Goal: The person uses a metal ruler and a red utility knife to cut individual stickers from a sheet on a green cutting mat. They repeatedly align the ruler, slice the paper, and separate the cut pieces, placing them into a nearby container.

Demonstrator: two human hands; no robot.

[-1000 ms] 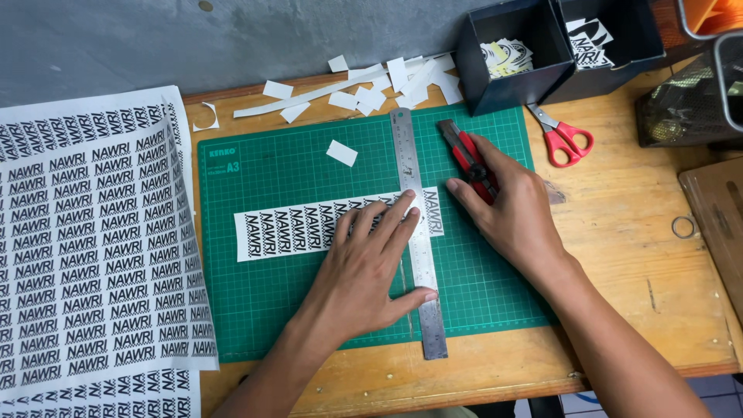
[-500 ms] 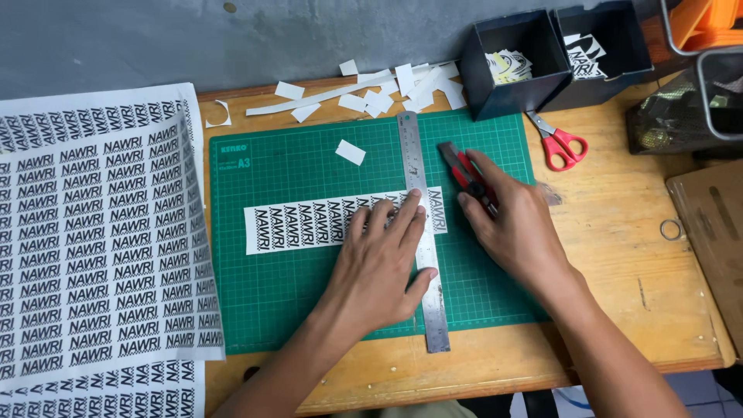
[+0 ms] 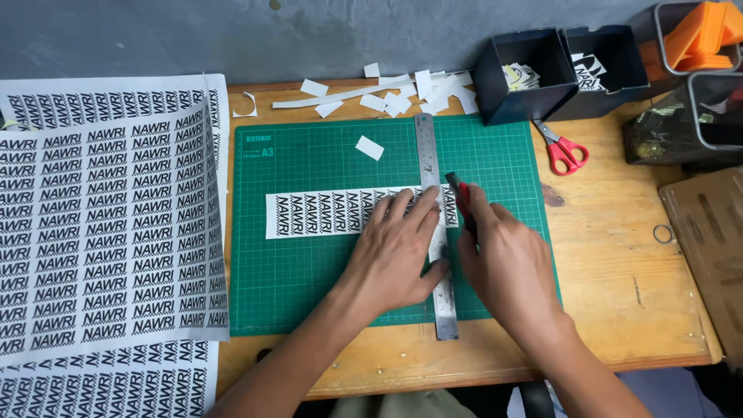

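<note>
A green cutting mat (image 3: 309, 271) lies on a wooden table. On it rests a white strip of printed labels (image 3: 325, 214). A steel ruler (image 3: 428, 147) lies upright across the strip's right end. My left hand (image 3: 398, 251) presses flat on the ruler and the strip, fingers spread. My right hand (image 3: 507, 263) grips a red and black utility knife (image 3: 460, 197), its blade against the ruler's right edge at the strip.
Large printed label sheets (image 3: 108, 217) cover the left side. Paper offcuts (image 3: 387, 97) lie beyond the mat. Two dark boxes (image 3: 526, 73) with cut labels stand at the back right, red-handled scissors (image 3: 563, 151) beside them. Wire baskets (image 3: 696, 70) and a wooden board (image 3: 708, 240) sit at the right.
The knife in my right hand has drawn down along the ruler, from above the strip to its level. My left hand stays pressed on the ruler.
</note>
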